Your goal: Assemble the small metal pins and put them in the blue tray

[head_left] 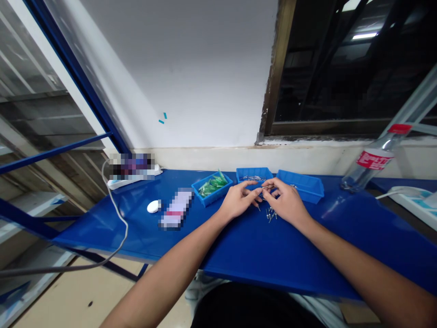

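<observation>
My left hand (239,199) and my right hand (282,200) meet over the blue table, fingertips almost touching. Thumb and forefinger of my right hand pinch a thin silvery pin (264,187) that looks like a rivet. The fingers of my left hand are curled in beside it; what they hold, if anything, is too small to make out. Below the hands lies a loose pile of small metal rivets (271,214). Just behind them, a blue bin (254,172) contains more thin metal pins. Another blue bin (309,187) stands behind my right hand, partly covered by it.
Left of my hands, a blue bin (212,197) holds green plastic packets (213,184). Farther left are a blurred-out phone (177,208), a white round object (153,207) and a power strip (136,177) with a cable. A tilted plastic bottle (373,159) stands at right.
</observation>
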The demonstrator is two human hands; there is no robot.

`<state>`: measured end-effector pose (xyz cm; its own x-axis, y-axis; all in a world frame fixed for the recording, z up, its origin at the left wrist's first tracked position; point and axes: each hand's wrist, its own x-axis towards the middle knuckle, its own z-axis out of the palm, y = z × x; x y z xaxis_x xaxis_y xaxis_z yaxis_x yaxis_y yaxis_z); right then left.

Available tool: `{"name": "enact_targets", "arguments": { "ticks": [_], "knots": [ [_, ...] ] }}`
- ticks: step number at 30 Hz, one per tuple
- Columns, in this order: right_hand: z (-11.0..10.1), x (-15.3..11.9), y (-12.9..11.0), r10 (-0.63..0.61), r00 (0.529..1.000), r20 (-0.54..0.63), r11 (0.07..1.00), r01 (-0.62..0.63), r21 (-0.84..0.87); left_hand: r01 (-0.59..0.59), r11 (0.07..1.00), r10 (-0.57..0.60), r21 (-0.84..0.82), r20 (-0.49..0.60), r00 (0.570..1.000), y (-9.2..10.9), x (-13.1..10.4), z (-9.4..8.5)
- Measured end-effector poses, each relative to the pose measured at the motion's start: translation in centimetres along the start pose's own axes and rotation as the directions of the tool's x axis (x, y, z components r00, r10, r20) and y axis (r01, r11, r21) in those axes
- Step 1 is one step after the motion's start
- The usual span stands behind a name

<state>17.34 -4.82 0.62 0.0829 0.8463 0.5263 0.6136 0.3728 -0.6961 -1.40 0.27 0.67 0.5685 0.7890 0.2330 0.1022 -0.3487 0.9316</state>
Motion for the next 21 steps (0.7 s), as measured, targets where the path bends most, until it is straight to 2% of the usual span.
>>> {"name": "enact_targets", "arguments": {
  "ticks": [8, 15, 21],
  "knots": [
    [0.1, 0.2, 1.0, -0.115, 0.991, 0.072, 0.99, 0.12, -0.079, -0.085, 0.996, 0.085, 0.011, -0.052, 0.995, -1.3, 0.7, -0.4],
    [0.4, 0.2, 1.3, -0.053, 0.988, 0.146, 0.998, 0.056, -0.016, -0.112, 0.985, 0.119, 0.133, -0.048, 0.992, -2.0, 0.6, -0.3],
    [0.4, 0.2, 1.1, -0.042, 0.991, 0.124, 0.998, 0.047, -0.041, -0.148, 0.977, 0.151, 0.151, -0.006, 0.989, -1.5, 0.4, -0.3]
  ]
}}
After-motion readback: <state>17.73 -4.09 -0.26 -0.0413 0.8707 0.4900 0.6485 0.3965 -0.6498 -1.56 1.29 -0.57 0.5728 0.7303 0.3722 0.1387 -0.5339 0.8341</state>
